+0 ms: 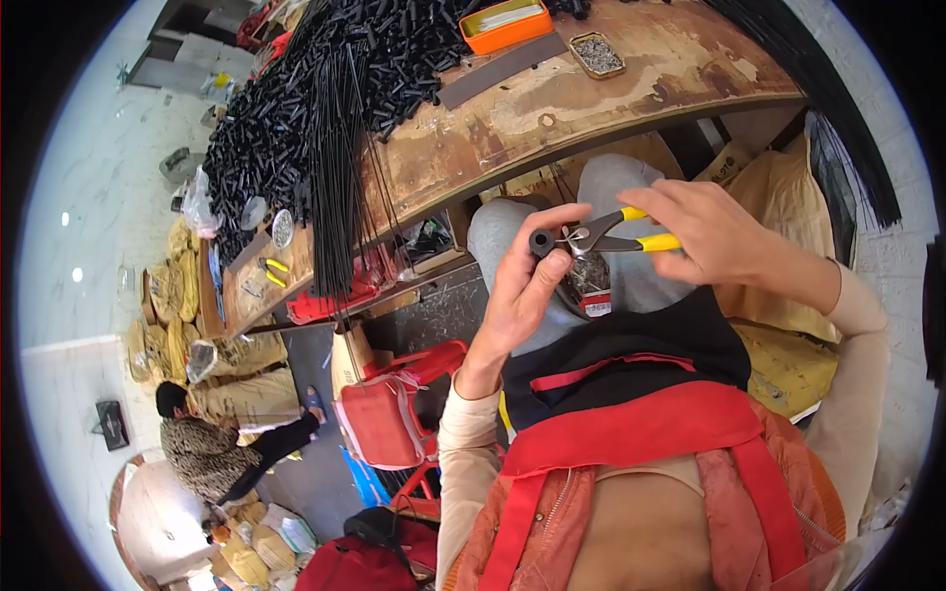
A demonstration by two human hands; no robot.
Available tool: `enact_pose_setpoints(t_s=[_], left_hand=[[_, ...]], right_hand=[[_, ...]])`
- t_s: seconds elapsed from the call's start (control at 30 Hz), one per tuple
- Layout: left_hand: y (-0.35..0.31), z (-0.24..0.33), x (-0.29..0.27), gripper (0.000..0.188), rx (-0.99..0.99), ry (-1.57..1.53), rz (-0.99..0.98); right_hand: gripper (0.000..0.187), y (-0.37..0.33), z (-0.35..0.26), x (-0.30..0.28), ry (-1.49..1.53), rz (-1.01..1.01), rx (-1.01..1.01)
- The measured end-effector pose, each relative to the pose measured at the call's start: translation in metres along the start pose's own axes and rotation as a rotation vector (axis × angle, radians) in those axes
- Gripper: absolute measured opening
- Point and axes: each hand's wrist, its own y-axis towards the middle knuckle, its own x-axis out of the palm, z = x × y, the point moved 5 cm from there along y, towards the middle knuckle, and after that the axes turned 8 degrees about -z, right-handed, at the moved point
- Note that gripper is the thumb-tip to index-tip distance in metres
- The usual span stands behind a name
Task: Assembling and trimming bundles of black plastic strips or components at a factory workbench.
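Note:
My left hand (520,286) pinches a short black tube (541,242), its round end with a dark hole facing up. My right hand (714,231) is closed round the handles of a pair of pliers (623,242), black and yellow at the grips. The pliers' metal jaws are at a thin piece of wire (569,236) beside the tube; whether they grip it I cannot tell. Both hands are above my lap, over grey trousers (616,182). Below them sits a red-edged container (596,301), mostly hidden by the left hand and pliers.
A worn wooden table (680,74) spans the far side, bearing a heap of black tubes (266,148), a bundle of black rods (340,167), an orange box (505,27) and a tin of small metal bits (597,55). A red chair (389,419) and a seated person (212,453) are at left.

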Motion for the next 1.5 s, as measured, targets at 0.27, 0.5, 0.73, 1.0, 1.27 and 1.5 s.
enact_pose_setpoints(t_s=[0.27,0.5,0.73,1.0,1.27,1.5], left_hand=[[-0.008,-0.008,-0.011,0.025,0.035,0.093,0.016],[-0.012,-0.011,-0.022,0.019,0.01,0.169,0.085],[-0.024,-0.003,-0.018,0.015,-0.032,0.097,0.034],[-0.013,0.006,-0.076,0.038,0.167,0.024,0.387],[0.024,0.016,-0.041,0.041,0.181,-0.014,0.204],[0.016,-0.02,-0.045,0.03,0.018,-0.054,0.163]], right_hand=[[0.034,0.008,-0.01,0.023,0.639,-0.279,0.243],[0.029,0.017,-0.028,-0.005,0.641,-0.515,0.464],[0.039,0.015,-0.033,0.011,0.561,-0.446,0.382],[0.02,0.027,-0.003,0.022,0.391,-0.366,0.158],[0.022,0.105,0.198,-0.017,-0.278,0.101,0.298],[0.026,0.13,0.222,0.0,-0.437,0.172,0.151]])
